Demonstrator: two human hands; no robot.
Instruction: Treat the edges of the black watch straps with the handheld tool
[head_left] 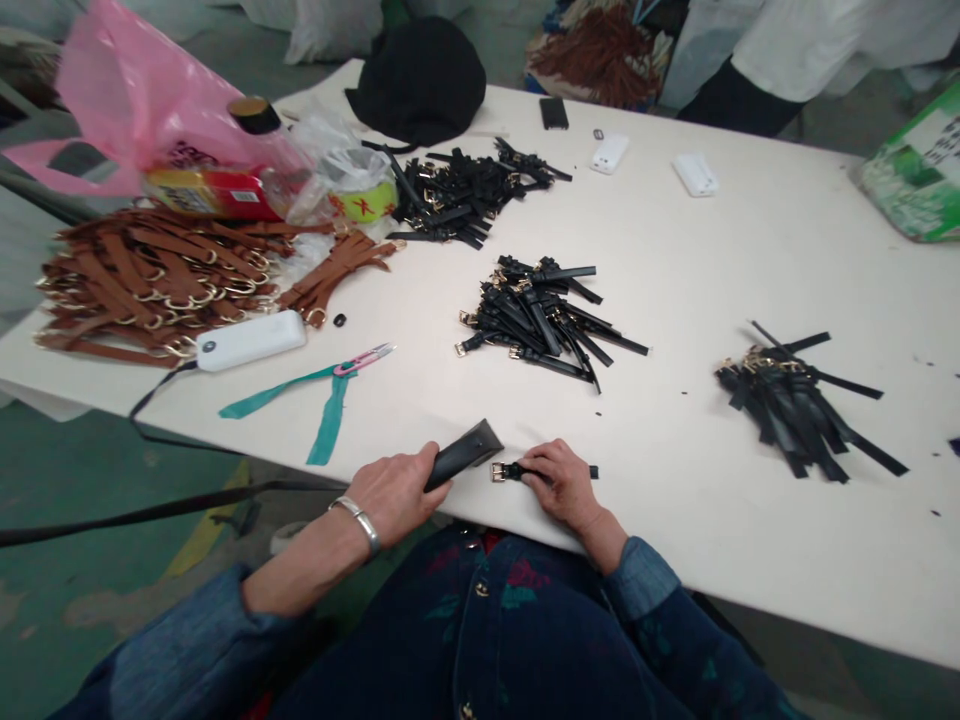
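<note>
My left hand (394, 495), with a silver bangle at its wrist, is closed round a flat black strap-like piece (466, 455). Its broad, angled end points up and right, above the table's near edge. My right hand (559, 482) pinches a short black strap with a gold buckle (504, 471) lying flat on the table. The buckle pokes out left of the fingers and the tail shows on the right; the middle is hidden. Beyond my hands lies a pile of black buckle straps (536, 315). Another bunch of black straps (802, 400) rests farther right.
On the white table (675, 300), brown straps with gold rings (150, 270) are heaped at left, beside a white power bank (251, 341) and thread snips (363, 360) tied with green ribbon. A pink bag (165, 90), black cap (424, 80) and more black straps (465, 190) are behind.
</note>
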